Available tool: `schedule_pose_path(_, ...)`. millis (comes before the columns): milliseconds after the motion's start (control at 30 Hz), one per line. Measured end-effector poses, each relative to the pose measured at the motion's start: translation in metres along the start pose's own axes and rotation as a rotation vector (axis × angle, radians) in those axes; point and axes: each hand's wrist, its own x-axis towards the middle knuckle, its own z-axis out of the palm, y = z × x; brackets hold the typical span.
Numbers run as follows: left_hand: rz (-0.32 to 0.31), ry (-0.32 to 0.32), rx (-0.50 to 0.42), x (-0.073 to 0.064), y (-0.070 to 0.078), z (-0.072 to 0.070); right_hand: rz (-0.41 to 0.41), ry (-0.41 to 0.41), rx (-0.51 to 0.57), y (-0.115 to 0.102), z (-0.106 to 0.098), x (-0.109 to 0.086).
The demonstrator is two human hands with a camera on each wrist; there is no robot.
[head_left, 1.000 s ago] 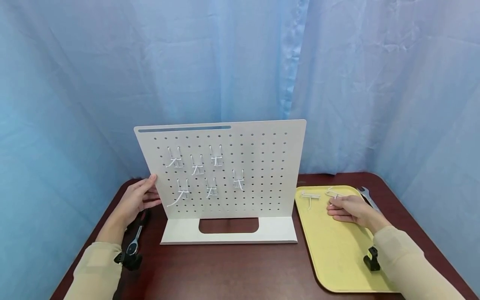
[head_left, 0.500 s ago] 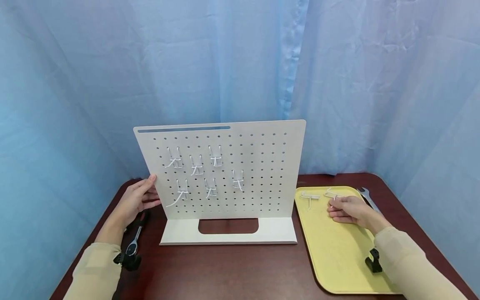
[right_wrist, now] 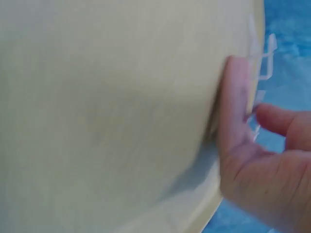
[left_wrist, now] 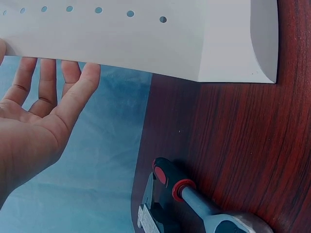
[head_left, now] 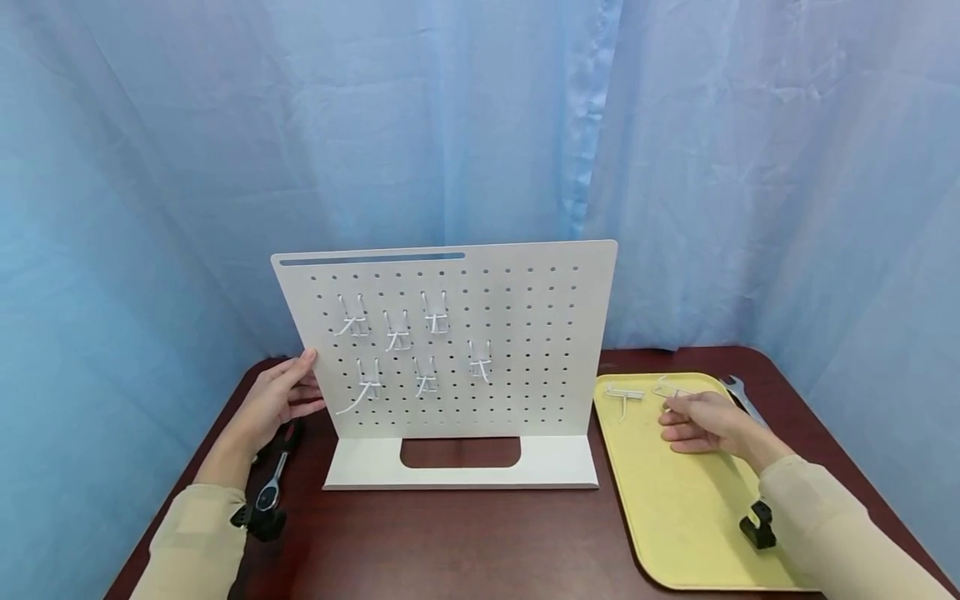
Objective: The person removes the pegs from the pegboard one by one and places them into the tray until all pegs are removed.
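Observation:
A white pegboard [head_left: 525,358] stands upright on its base, with several white wire hooks [head_left: 365,386] set in its left half and middle. My left hand [head_left: 273,396] holds its left edge, thumb on the front and fingertips behind the edge [left_wrist: 97,73]. Over the far part of the yellow tray [head_left: 675,508], my right hand [head_left: 708,425] pinches a white hook [head_left: 667,387] between thumb and fingers. Another white hook [head_left: 624,393] lies beside it at the tray's far left corner. In the blurred right wrist view, the fingers partly hide the pinched hook [right_wrist: 267,65].
A ratchet wrench [head_left: 273,483] with a black and red handle lies left of the board, under the left forearm; a metal and black tool [left_wrist: 147,216] is beside it. An open-ended wrench [head_left: 741,398] lies behind the tray's right side. Blue curtains [head_left: 450,125] surround the table.
My right hand has shifted very slightly to the right, its fingers still at the same hook. The left hand stays on the board's edge.

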Motion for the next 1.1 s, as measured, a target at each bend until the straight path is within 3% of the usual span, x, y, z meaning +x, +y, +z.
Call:
schedule_pose_path(400, -0.002, 0.003, 0.015, 0.001, 0.0, 0.001, 0.035, 0.056, -0.046, -0.008, 0.002, -0.004)
schedule_pose_path(533, -0.006, 0.004, 0.017, 0.0, 0.0, 0.0, 0.021, 0.041, -0.048, -0.008, 0.0, -0.008)
schedule_pose_path(900, -0.014, 0.013, 0.027, -0.001, -0.001, 0.001, -0.107, -0.035, -0.013, -0.026, -0.004, -0.024)
schedule_pose_path(1100, -0.004, -0.001, 0.011, 0.0, -0.001, 0.0, -0.234, -0.096, -0.015, -0.048, 0.006, -0.041)
